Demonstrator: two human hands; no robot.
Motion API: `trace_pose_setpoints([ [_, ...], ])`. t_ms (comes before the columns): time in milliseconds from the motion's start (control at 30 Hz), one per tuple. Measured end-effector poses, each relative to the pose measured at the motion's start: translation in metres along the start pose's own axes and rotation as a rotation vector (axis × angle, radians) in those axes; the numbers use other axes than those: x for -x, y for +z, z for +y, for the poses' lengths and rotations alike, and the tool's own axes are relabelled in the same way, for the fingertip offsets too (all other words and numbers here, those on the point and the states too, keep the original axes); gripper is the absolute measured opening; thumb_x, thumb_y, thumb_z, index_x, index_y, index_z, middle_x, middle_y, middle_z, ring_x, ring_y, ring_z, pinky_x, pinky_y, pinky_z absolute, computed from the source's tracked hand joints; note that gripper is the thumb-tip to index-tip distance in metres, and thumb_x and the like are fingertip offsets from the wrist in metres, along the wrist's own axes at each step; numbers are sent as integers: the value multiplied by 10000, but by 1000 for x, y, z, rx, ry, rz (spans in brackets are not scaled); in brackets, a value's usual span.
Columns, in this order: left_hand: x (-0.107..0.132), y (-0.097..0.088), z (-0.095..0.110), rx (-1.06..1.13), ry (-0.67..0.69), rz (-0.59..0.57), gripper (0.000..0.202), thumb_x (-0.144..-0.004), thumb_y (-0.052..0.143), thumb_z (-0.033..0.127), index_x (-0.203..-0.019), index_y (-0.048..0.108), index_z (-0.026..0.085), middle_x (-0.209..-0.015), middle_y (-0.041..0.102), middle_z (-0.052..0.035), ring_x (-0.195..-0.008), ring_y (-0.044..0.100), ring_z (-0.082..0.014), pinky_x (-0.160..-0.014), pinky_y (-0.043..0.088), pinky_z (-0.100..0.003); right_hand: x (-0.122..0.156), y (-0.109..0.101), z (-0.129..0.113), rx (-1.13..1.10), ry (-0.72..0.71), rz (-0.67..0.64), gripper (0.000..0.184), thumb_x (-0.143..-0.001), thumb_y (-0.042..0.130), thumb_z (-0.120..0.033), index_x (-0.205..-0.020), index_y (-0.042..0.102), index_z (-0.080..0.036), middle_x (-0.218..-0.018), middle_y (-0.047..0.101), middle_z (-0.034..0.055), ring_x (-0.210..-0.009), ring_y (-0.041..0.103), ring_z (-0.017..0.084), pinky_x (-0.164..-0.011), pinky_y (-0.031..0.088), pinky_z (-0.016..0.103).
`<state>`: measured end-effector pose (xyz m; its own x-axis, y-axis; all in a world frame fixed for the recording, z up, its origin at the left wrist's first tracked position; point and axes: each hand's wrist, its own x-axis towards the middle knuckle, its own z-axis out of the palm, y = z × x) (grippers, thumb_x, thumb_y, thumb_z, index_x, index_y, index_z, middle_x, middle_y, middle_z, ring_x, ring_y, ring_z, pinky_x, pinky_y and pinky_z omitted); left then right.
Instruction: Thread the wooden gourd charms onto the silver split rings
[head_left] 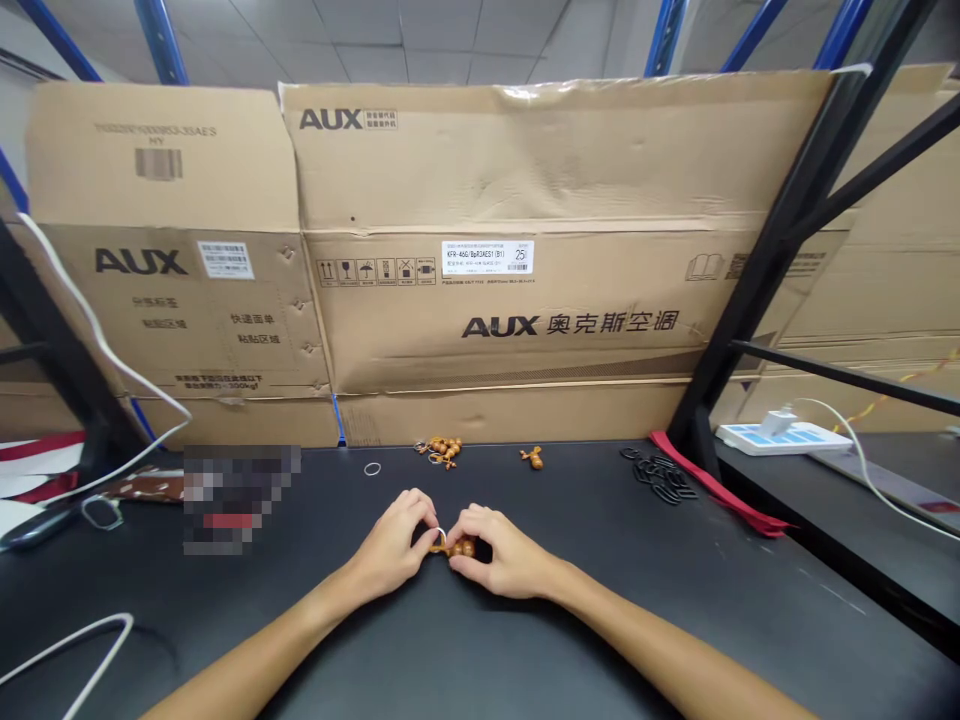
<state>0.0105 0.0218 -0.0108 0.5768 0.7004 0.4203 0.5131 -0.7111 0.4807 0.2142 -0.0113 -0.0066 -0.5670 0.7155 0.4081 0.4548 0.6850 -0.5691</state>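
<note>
Flattened AUX cardboard cartons [495, 230] stand behind the black tabletop [712, 600]. Near its far edge lie a cluster of wooden charms [442, 452], a lone wooden charm [532, 458], a loose ring [372, 468] and a heap of black rings [658, 475]. Mid-table, the left hand [390, 545] and right hand [499, 552] close in a pinch on a wooden bead charm [459, 547], its small metal ring [440, 534] held between them.

Hands: two, the left hand [388, 548] and the right hand [504, 552]
Wooden charms: one held charm [461, 547], one lone charm [532, 458], plus a cluster [442, 452] too tangled to count
Loose rings: one ring [372, 468]
Black loops: one heap [660, 475], number unclear
Cartons: two, the left carton [165, 250] and the right carton [525, 300]
Power strips: one strip [784, 438]
</note>
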Motion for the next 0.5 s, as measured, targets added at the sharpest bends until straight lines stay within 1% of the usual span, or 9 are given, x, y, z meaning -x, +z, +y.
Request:
trace_pose_setpoints([
  [133, 0, -1, 1, 5, 9, 21, 86, -829, 511, 125, -795, 547, 195, -902, 580, -33, -851, 555, -183, -778, 467, -332, -1, -1, 0, -22, 13, -5, 109, -795, 614, -153, -882, 630, -215, -772, 603, -6, -754, 541, 147, -769, 429, 291],
  [300, 0, -1, 0, 12, -1, 23, 103, -803, 516, 102, -782, 560, 193, -889, 592, -32, -837, 562, -180, -778, 461, -328, -1, 0, 3, 9, 42, 70, 104, -814, 581, -150, -884, 630, -210, -774, 591, 4, -765, 525, 158, -742, 425, 289],
  [400, 0, 0, 0, 1, -13, 48, 98, -784, 526, 99, -769, 554, 192, -857, 591, -28, -805, 564, -175, -750, 463, -314, 0, 0, 3, 4, 22, 58, 120, -793, 591, -136, -883, 622, -210, -777, 591, 0, -757, 523, 155, -747, 427, 291],
  [500, -1, -2, 2, 8, -7, 74, 94, -797, 528, 110, -754, 545, 192, -843, 590, -23, -793, 566, -168, -742, 462, -302, 0, 0, 1, -17, 1, 40, 130, -772, 606, -126, -870, 613, -211, -797, 607, -3, -763, 530, 151, -760, 427, 289],
])
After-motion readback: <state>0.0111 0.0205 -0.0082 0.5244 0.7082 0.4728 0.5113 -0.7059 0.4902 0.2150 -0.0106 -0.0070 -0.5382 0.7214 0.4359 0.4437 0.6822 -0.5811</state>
